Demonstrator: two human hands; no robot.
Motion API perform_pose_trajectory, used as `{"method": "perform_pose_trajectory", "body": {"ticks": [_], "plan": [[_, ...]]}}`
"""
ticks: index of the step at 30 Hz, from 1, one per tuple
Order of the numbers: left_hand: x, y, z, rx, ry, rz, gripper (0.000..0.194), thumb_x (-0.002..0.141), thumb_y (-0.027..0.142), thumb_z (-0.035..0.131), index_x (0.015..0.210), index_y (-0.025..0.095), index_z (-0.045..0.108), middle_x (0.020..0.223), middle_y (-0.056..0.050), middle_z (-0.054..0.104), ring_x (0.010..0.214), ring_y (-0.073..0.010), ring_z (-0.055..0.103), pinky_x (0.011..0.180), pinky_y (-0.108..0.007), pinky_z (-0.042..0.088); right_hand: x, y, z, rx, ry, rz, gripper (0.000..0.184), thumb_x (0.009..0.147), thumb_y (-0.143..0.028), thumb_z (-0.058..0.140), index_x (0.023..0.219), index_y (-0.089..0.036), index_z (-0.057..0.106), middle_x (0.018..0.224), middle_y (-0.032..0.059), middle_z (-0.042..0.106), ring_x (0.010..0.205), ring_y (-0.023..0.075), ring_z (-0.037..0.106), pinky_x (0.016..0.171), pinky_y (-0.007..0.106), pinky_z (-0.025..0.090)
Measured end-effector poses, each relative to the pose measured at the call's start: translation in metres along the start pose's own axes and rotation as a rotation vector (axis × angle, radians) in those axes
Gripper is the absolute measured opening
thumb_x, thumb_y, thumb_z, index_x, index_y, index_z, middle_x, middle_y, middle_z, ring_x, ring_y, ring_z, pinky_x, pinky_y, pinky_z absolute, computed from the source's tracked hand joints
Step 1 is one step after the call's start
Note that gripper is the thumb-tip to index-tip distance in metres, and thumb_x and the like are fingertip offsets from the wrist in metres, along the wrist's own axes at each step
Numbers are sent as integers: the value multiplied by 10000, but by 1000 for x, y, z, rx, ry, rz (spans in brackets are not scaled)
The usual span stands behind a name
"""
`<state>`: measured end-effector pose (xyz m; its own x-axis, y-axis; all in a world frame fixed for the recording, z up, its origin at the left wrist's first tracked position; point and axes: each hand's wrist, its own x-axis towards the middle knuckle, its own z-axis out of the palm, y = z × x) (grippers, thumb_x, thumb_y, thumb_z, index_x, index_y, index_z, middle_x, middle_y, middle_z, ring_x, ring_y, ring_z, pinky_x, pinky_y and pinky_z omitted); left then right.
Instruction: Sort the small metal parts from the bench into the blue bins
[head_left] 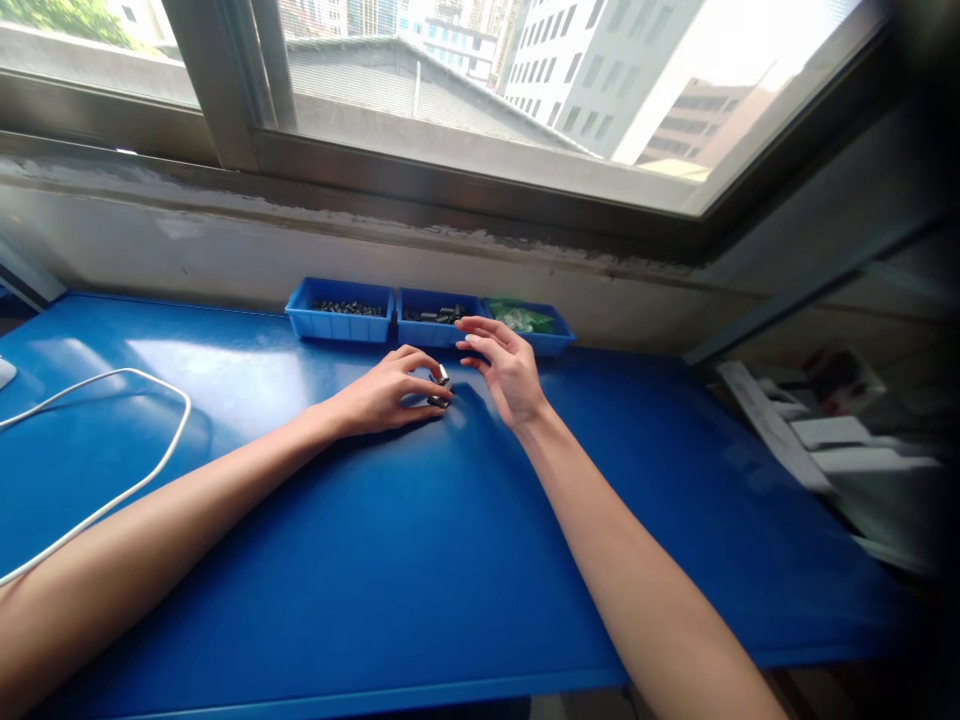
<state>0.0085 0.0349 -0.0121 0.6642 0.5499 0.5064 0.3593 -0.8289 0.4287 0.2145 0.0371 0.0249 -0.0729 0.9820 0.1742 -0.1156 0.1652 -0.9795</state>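
Note:
My left hand (401, 392) rests low over the blue table, its fingers closed around a small dark part with a shiny metal face (442, 385); its exact kind is too small to make out. Just to the right, my right hand (504, 370) is raised off the table with fingers apart and nothing visible in them. Its fingertips are in front of the middle blue bin (427, 332), which holds small dark pieces. To the left of that stands another blue bin (337, 325) with many small dark parts. A third blue bin (555, 343) contains a green plastic bag (521, 317).
The blue table (420, 590) runs along a wall under a window (465, 170). A white cable (184, 400) loops across its left side, beneath or beside my left forearm. White boxes or trays (832, 435) stand beyond the table's right edge.

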Motion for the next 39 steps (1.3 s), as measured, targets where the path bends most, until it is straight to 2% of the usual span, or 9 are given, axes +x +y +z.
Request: {"method": "perform_pose_trajectory", "body": {"ticks": [4, 10, 14, 17, 19, 22, 27, 35, 39], "plan": [[-1, -1, 0, -60, 26, -19, 225, 933, 376, 630, 1026, 243, 787, 1099, -105, 690, 996, -219, 627, 901, -354, 515, 1, -3, -5, 16, 4, -5, 241, 774, -322, 695, 1002, -249, 726, 1120, 34, 726, 892, 166, 657, 740, 276, 521], [-1, 0, -1, -140, 45, -81, 219, 941, 359, 610, 1012, 221, 765, 1067, -94, 697, 958, -202, 668, 884, -317, 527, 0, -2, -8, 4, -5, 30, 239, 765, -338, 721, 982, -240, 732, 1060, 41, 742, 844, 165, 656, 723, 282, 518], [1, 2, -5, -194, 155, -171, 245, 936, 385, 616, 1006, 198, 758, 1027, -92, 717, 886, -185, 683, 835, -289, 531, 0, 1, -9, 16, -25, 27, 240, 769, -327, 734, 989, -232, 738, 1036, 43, 745, 820, 152, 653, 711, 270, 505], [1, 2, -7, -272, 299, -273, 274, 876, 421, 696, 966, 169, 756, 965, -87, 730, 797, -172, 673, 780, -287, 544, 1, 3, -10, -25, -45, 35, 245, 779, -335, 732, 990, -212, 735, 965, 49, 748, 742, 136, 633, 665, 263, 486], [0, 1, -7, -395, 389, -322, 333, 792, 433, 784, 969, 153, 745, 908, -76, 730, 767, -169, 669, 771, -290, 561, 1, 2, -10, -74, -99, 61, 260, 784, -349, 735, 990, -191, 729, 894, 53, 745, 666, 123, 604, 619, 261, 467], [0, 1, -6, -535, 432, -348, 439, 703, 399, 861, 1033, 145, 724, 841, -51, 721, 756, -163, 672, 794, -295, 578, -1, -1, -8, -158, -249, 124, 310, 795, -378, 741, 1027, -174, 720, 851, 56, 736, 609, 113, 581, 573, 255, 445], [1, 5, -7, -564, 435, -357, 392, 722, 387, 851, 992, 133, 723, 839, -60, 731, 754, -164, 692, 777, -286, 589, -6, -2, -3, -160, -410, 191, 355, 812, -412, 738, 1087, -189, 715, 846, 43, 716, 611, 108, 587, 555, 242, 430], [1, 5, -6, -564, 428, -372, 431, 704, 417, 858, 989, 124, 721, 882, -87, 754, 783, -189, 714, 794, -310, 599, -6, 2, -2, -60, -367, 205, 326, 787, -386, 758, 1033, -174, 745, 777, 27, 688, 595, 94, 545, 549, 239, 397], [3, 8, -8, -470, 460, -385, 381, 745, 436, 821, 954, 131, 730, 872, -75, 755, 759, -175, 704, 766, -285, 586, -3, 2, -2, -51, -246, 173, 329, 751, -376, 766, 1004, -166, 747, 795, 40, 710, 551, 80, 491, 530, 246, 375]]}}
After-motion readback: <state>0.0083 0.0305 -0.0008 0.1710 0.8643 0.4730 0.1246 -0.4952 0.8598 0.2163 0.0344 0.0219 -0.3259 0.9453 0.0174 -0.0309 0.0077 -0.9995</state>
